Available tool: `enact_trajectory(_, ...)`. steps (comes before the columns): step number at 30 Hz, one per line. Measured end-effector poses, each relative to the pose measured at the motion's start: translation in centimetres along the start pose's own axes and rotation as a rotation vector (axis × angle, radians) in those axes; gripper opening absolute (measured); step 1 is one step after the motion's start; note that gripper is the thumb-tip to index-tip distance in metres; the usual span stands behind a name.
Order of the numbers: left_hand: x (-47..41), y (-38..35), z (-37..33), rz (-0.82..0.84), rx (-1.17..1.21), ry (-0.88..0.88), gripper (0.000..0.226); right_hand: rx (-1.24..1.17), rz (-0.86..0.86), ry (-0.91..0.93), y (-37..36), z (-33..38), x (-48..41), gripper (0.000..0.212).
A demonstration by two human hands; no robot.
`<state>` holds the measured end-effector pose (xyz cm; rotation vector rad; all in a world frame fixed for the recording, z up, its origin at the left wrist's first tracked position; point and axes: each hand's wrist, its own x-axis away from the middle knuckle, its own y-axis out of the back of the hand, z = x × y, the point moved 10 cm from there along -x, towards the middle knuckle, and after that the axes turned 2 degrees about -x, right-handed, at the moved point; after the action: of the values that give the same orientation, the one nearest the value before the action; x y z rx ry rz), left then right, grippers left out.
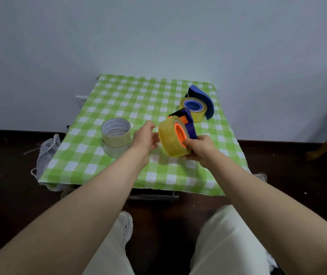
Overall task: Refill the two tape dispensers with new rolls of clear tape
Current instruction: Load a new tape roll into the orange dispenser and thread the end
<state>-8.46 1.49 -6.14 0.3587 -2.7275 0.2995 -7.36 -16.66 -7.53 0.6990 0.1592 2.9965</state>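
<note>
My right hand [199, 148] grips a purple tape dispenser [189, 125] with an orange hub, lifted above the table and carrying a yellowish clear tape roll [168, 137]. Just left of that roll my left hand [145, 138] hovers with relaxed fingers and holds nothing; whether its fingertips touch the roll I cannot tell. A second, blue dispenser [204, 101] lies at the back right of the table with its own roll [193, 109] on its blue hub. Two spare clear rolls [116, 136] stand stacked at the left.
The small table wears a green and white checked cloth [119, 92] and stands against a pale wall. A white bag [47, 151] lies on the dark floor at the left. My knees and a white shoe [126, 225] are below the table's front edge.
</note>
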Motion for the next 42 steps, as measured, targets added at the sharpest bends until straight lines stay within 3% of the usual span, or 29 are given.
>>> enact_trajectory(4, 1.6, -2.9, 2.0, 0.229, 0.072, 0.160, 0.029, -0.112, 0.052, -0.077, -1.3, -1.5, 0.6, 0.028)
enact_trajectory(10, 1.6, -3.5, 1.9, 0.299, 0.045, 0.082, 0.021, -0.185, 0.112, -0.140, -3.2, -3.5, 0.8, 0.012)
enact_trajectory(12, 1.7, -3.3, 2.0, 0.281, 0.022, 0.061, 0.025, -0.053, 0.096, -0.128, -2.9, -3.5, 0.6, 0.016)
enact_trajectory(13, 1.7, -3.1, 2.1, 0.274, 0.005, 0.056, 0.025, 0.125, 0.073, -0.082, -2.4, -3.1, 0.4, 0.020)
enact_trajectory(15, 1.8, -3.0, 2.3, 0.264, -0.064, 0.026, 0.021, 0.494, -0.057, 0.087, -0.6, -0.8, 0.2, 0.029)
enact_trajectory(16, 1.9, -3.1, 2.3, 0.266, -0.101, 0.008, 0.017, 0.514, -0.128, 0.177, 0.2, 0.6, 0.3, 0.032)
enact_trajectory(18, 2.2, -3.5, 2.1, 0.266, -0.159, -0.030, 0.011, 0.304, -0.138, 0.210, 1.1, 1.7, 0.5, 0.039)
enact_trajectory(22, 2.5, -3.5, 2.1, 0.207, -0.188, -0.046, 0.018, 0.029, 0.119, -0.031, -1.0, 0.1, 0.5, 0.041)
enact_trajectory(26, 2.5, -3.1, 2.3, 0.181, -0.189, -0.049, 0.035, -0.206, 0.261, -0.113, -2.9, -0.8, 0.8, 0.037)
enact_trajectory(35, 2.5, -3.4, 1.8, 0.141, -0.240, -0.032, 0.022, -0.252, 0.356, -0.146, -2.8, -0.7, 1.5, 0.025)
enact_trajectory(40, 2.5, -3.6, 2.1, 0.210, -0.237, -0.023, 0.059, -0.248, 0.289, -0.152, -2.8, -0.5, 1.5, 0.031)
enact_trajectory(42, 2.3, -3.4, 2.3, 0.205, -0.228, -0.024, 0.063, -0.235, 0.282, -0.149, -3.0, -0.3, 1.6, 0.032)
